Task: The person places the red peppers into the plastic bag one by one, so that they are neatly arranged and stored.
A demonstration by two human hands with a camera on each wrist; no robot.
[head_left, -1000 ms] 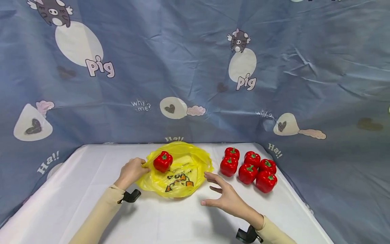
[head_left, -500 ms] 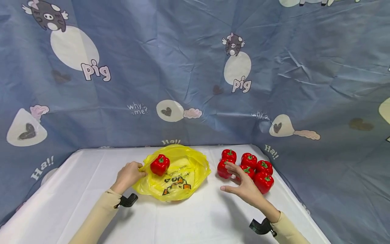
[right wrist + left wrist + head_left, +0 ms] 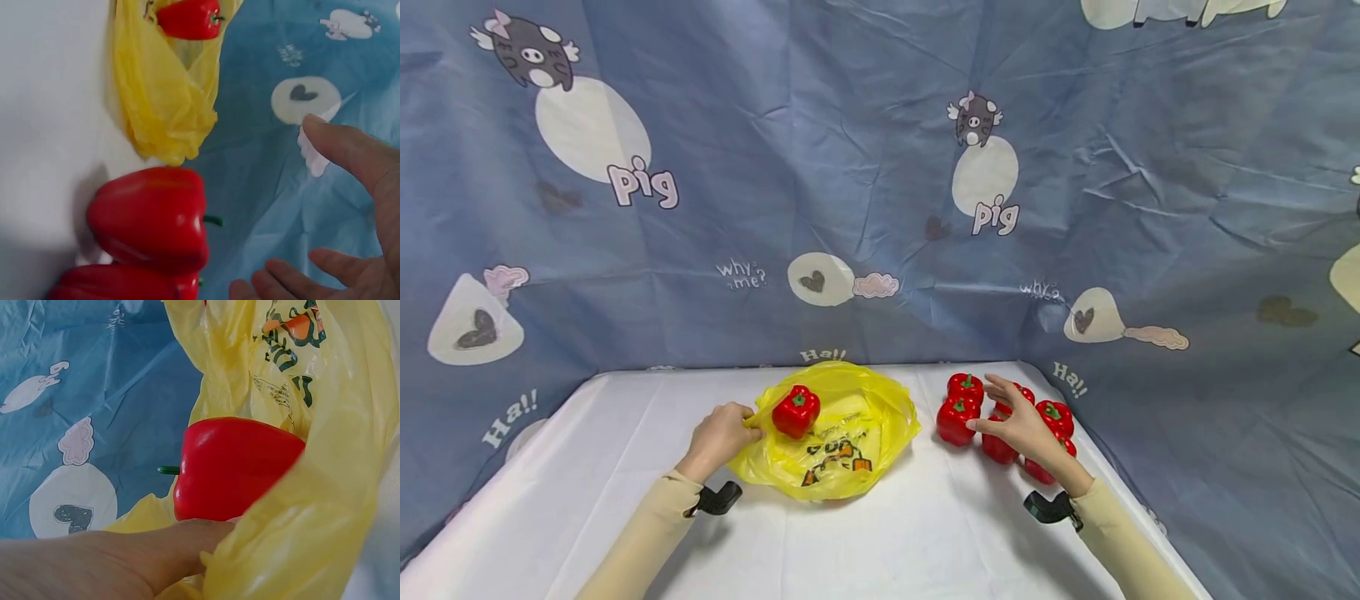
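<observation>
A yellow plastic bag (image 3: pixel 891 417) lies with its mouth spread on the white table. One red bell pepper (image 3: pixel 796 412) with a green stem sits inside, near the bag's left side. My left hand (image 3: pixel 718 437) pinches the bag's left rim; in the left wrist view its thumb is beside the pepper (image 3: pixel 234 469). Over the group of red bell peppers at the right, my right hand (image 3: pixel 1026 429) hovers with thumb and fingers spread apart, holding nothing. Nearest to its thumb is the front left bell pepper (image 3: pixel 957 419). The hand partly hides several peppers behind it.
More bell peppers, such as one at the back (image 3: pixel 966 386) and one at the right (image 3: pixel 1055 414), stand close together. A blue printed cloth (image 3: pixel 880 183) hangs behind the white table (image 3: pixel 850 550) and along its sides.
My right hand has moved right, from beside the bag to above the group of peppers, with its fingers spread. The left hand keeps its hold on the bag rim.
</observation>
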